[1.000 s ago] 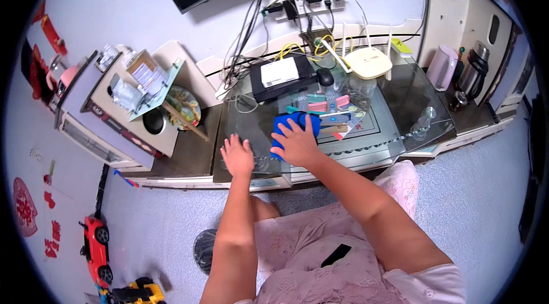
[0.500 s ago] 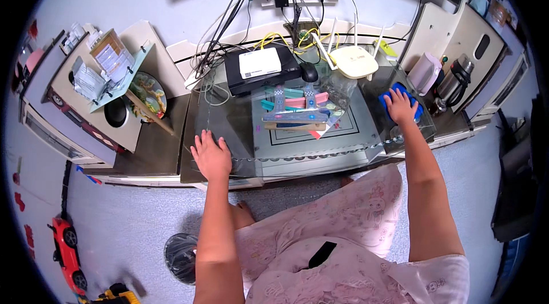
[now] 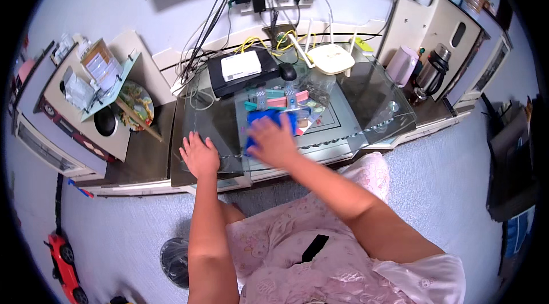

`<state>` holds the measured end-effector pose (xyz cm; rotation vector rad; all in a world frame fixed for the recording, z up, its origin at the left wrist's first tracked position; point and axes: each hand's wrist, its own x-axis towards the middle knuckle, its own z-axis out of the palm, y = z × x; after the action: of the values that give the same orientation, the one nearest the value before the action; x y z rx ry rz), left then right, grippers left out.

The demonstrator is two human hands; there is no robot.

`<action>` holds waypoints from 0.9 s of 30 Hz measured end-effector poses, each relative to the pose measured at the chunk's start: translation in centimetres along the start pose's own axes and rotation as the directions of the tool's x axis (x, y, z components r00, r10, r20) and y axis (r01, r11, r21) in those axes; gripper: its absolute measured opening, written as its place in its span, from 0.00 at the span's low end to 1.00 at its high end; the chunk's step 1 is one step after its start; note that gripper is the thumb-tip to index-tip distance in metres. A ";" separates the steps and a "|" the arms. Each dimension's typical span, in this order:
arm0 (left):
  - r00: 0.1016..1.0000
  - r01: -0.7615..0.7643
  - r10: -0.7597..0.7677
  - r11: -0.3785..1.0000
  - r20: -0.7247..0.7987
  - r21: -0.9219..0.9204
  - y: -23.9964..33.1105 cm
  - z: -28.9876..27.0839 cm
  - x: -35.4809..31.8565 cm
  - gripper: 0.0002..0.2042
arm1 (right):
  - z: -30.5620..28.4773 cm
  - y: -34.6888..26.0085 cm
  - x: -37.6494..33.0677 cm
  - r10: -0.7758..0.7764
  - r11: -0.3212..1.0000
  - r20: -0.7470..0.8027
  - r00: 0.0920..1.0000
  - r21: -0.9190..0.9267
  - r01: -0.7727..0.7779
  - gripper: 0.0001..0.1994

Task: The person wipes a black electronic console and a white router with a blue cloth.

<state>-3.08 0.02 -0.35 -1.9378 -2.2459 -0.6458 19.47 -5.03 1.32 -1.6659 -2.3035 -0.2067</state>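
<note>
A crumpled blue cloth (image 3: 258,116) lies under my right hand (image 3: 273,141), which presses it against the glass tabletop (image 3: 334,137) at the front middle. That hand is slightly blurred, its fingers spread over the cloth. My left hand (image 3: 201,158) rests flat near the glass's front left edge, fingers apart, holding nothing. Just beyond the cloth is a small pile of pink, teal and grey strap-like pieces (image 3: 277,101), partly hidden by the cloth and my right hand.
Behind the pile are a black box (image 3: 217,79) with a white box (image 3: 241,66) on it, a black mouse (image 3: 287,71) and a white router (image 3: 333,59) among cables. A pink kettle (image 3: 402,65) and a thermos (image 3: 433,72) stand at right. A bin (image 3: 174,261) is on the floor.
My right hand has swept the blue cloth from the glass's right end leftward to the front middle. The left hand stays flat on the glass. The view has shifted slightly.
</note>
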 end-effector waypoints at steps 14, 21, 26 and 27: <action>0.999 -0.024 0.020 0.996 0.042 0.089 -1.1 0.7 0.4 0.25 | -3.0 12.1 -6.6 0.179 0.981 0.050 0.983 -0.086 -0.174 0.26; 0.999 -0.019 0.016 0.997 0.028 0.081 -0.2 0.3 0.1 0.25 | -7.6 32.2 -13.7 0.770 0.618 -0.016 0.638 -0.227 -0.752 0.27; 0.999 -0.012 0.010 0.997 0.030 0.078 -0.1 0.3 0.0 0.25 | -7.6 35.5 -12.3 0.867 0.470 -0.015 0.498 -0.308 -0.827 0.28; 1.000 -0.015 0.013 0.996 0.029 0.093 0.0 0.1 0.0 0.25 | -7.1 35.0 -11.3 0.869 0.467 -0.013 0.495 -0.311 -0.828 0.28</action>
<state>-3.06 0.09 -0.44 -1.9285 -2.2340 -0.5061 56.92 -6.07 2.65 -2.8432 -1.2269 -0.1794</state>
